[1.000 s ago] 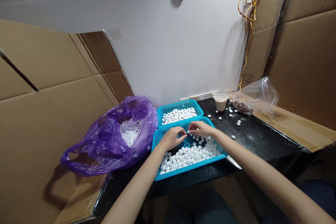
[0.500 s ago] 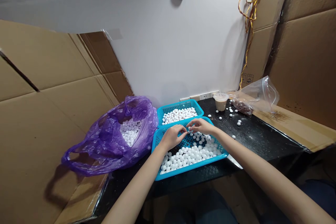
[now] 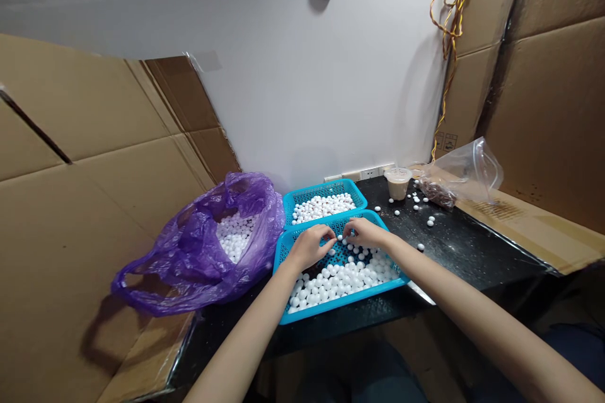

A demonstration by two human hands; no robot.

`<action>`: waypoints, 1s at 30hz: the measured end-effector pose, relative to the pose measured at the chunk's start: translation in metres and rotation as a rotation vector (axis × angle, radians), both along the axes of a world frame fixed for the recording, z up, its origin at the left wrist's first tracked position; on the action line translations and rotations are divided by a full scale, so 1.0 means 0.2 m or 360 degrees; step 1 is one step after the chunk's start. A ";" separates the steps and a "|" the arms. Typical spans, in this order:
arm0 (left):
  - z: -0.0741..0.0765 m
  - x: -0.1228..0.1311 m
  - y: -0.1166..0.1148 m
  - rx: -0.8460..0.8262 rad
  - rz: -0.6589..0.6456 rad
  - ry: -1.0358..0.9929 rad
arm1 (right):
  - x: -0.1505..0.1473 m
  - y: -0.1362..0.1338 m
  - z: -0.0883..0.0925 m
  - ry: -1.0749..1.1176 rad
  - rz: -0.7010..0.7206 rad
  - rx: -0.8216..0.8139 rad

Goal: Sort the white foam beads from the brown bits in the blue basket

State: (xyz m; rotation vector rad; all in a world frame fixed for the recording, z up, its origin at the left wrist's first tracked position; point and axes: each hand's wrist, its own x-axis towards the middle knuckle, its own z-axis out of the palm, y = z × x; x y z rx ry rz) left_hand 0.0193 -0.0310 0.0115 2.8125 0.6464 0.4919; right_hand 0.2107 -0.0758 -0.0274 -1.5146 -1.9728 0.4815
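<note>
Pale wall (image 3: 283, 88) behind black counter (image 3: 467, 258); front blue basket (image 3: 344, 301) on it, white balls (image 3: 338, 282) heaped along basket's near side. Left hand (image 3: 312, 247) over basket's middle, thumb and fingertips curled close; right hand (image 3: 367, 233) over basket's far right, fingers bent, shifted slightly rightward since half second ago. One ball (image 3: 340, 237) shows between hands (whether either grips it, cannot tell). Another ball (image 3: 332, 252) has appeared below left fingertips, over basket's bare part: suggests balls being handled singly, main heap little changed.
</note>
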 end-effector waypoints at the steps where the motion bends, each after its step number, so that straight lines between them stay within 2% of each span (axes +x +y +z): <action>1: 0.00 0.00 0.00 -0.0001 0.0001 0.0004 | 0.00 0.00 0.00 -0.0024 -0.0002 -0.0003; 8: 0.01 0.00 0.00 -0.0008 -0.0009 0.0017 | -0.01 0.00 -0.01 0.0006 -0.0047 -0.0030; 13: 0.01 0.00 -0.01 0.0000 -0.0018 0.0000 | -0.02 -0.01 0.01 0.0281 -0.0027 -0.0046; 21: 0.02 0.01 -0.02 0.0030 -0.0017 -0.0033 | -0.02 -0.01 0.02 0.0817 0.0136 -0.0193; 30: 0.01 0.01 -0.02 0.0038 -0.0018 -0.0050 | -0.02 0.00 0.02 0.1035 0.0182 -0.0273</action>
